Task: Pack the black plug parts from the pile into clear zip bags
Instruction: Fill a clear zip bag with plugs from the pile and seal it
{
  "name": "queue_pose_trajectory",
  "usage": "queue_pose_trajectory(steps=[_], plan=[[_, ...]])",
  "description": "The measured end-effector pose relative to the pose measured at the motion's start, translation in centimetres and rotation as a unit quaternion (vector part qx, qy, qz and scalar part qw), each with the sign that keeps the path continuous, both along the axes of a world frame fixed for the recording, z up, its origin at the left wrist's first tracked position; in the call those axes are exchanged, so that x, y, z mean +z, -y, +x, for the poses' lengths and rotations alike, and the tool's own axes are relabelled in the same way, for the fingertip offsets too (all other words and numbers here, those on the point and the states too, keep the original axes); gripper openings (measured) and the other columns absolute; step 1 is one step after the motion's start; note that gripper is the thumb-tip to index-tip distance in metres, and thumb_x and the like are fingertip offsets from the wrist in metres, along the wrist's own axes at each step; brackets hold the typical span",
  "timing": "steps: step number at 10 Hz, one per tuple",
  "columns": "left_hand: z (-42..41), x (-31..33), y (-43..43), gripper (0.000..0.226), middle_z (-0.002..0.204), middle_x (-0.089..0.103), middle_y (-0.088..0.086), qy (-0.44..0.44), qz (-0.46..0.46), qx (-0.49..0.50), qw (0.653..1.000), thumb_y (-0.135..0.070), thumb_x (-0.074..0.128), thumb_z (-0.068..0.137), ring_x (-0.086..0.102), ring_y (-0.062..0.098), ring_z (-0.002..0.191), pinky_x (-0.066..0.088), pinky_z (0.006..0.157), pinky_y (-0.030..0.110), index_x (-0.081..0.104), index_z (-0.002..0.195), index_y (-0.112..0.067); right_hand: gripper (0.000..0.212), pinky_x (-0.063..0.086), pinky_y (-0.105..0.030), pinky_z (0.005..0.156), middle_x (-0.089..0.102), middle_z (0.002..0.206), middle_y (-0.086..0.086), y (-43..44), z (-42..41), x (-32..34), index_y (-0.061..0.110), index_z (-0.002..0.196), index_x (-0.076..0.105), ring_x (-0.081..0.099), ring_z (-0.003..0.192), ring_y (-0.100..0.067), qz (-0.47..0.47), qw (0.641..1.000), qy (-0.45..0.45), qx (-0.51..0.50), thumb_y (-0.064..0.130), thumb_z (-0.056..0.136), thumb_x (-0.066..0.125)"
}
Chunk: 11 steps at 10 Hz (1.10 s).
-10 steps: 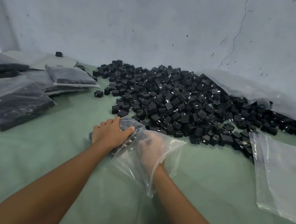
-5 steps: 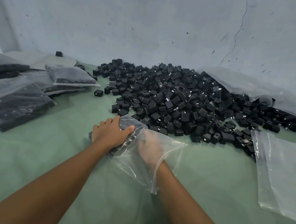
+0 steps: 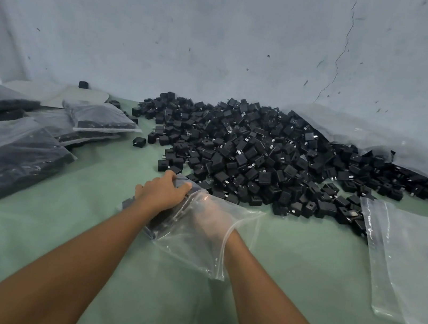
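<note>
the left hand (image 3: 161, 192) lies on top of a clear plastic zip bag (image 3: 193, 248), which rests on the pale green table cover (image 3: 54, 243) just in front of the big pile of small black cube-shaped plug parts (image 3: 250, 153). its fingers are held close together and curl down over the bag's far end, gripping the film and the black parts bunched beneath it. the right hand (image 3: 209, 217) is inside the bag, reached in through the open mouth as far as the wrist. it shows only as a pale blur through the plastic (whether its fingers are spread or closed on anything cannot be told). the parts already in the bag sit along its left side, under and beside the left hand. the right half of the bag looks see-through and slack. the pile's near edge comes right up to the bag's far end.

one loose black plug part (image 3: 139, 141) lies apart, left of the pile. further left are several filled clear bags packed dark with parts (image 3: 12, 155), some overlapping. flat empty clear bags (image 3: 415, 266) lie at the right, touching the pile's edge. a large cloudy crumpled plastic sheet (image 3: 366, 132) drapes over the pile's back right, against the cracked grey-blue wall (image 3: 227, 38).
</note>
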State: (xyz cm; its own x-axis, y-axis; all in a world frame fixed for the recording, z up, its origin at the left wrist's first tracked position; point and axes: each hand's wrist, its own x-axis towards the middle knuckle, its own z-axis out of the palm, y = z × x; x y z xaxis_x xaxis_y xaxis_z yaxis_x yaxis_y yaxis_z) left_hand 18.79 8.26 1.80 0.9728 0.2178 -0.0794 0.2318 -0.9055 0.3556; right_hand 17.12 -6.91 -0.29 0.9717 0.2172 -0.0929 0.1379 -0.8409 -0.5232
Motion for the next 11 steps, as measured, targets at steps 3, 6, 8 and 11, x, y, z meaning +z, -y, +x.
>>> queue_pose_trajectory(steps=[3, 6, 8, 11], plan=[[0.2, -1.4, 0.3, 0.102, 0.154, 0.043, 0.013, 0.037, 0.054, 0.022, 0.998, -0.094, 0.025, 0.079, 0.042, 0.035, 0.139, 0.027, 0.113, 0.052, 0.028, 0.157, -0.028, 0.032, 0.047, -0.024, 0.088, 0.061, 0.11, 0.005, 5.7, -7.2, -0.4, 0.006, 0.126, 0.064, 0.051, 0.098, -0.007, 0.228, 0.972, -0.037, 0.027, 0.011, 0.095, 0.056], [0.1, -1.5, 0.7, 0.097, 0.154, 0.043, 0.014, 0.041, 0.061, 0.016, 0.997, -0.089, 0.026, 0.083, 0.042, 0.035, 0.139, 0.028, 0.113, 0.052, 0.029, 0.156, -0.026, 0.027, 0.043, -0.027, 0.078, 0.061, 0.102, 0.005, 19.4, -4.3, 2.7, 0.024, 0.105, 0.071, 0.058, 0.089, -0.015, 0.057, 0.963, 0.17, -0.202, 0.007, 0.09, 0.055], [-0.1, -1.5, 0.7, 0.094, 0.152, 0.046, 0.013, 0.049, 0.066, 0.016, 0.996, -0.088, 0.026, 0.085, 0.044, 0.034, 0.137, 0.03, 0.111, 0.052, 0.031, 0.155, -0.026, 0.039, 0.047, -0.041, 0.096, 0.042, 0.129, -0.01, 19.8, 1.2, 0.2, 0.013, 0.132, 0.05, 0.05, 0.114, -0.03, -0.125, 0.965, 0.135, -0.185, 0.024, 0.096, 0.06], [-0.1, -1.6, 0.6, 0.093, 0.152, 0.046, 0.012, 0.053, 0.064, 0.014, 0.996, -0.087, 0.026, 0.085, 0.044, 0.033, 0.137, 0.03, 0.11, 0.051, 0.031, 0.155, -0.026, 0.024, 0.041, -0.034, 0.075, 0.063, 0.102, -0.001, 19.7, -2.7, 2.0, 0.021, 0.116, 0.059, 0.055, 0.089, -0.02, 0.067, 0.937, 0.201, -0.277, 0.027, 0.097, 0.046]])
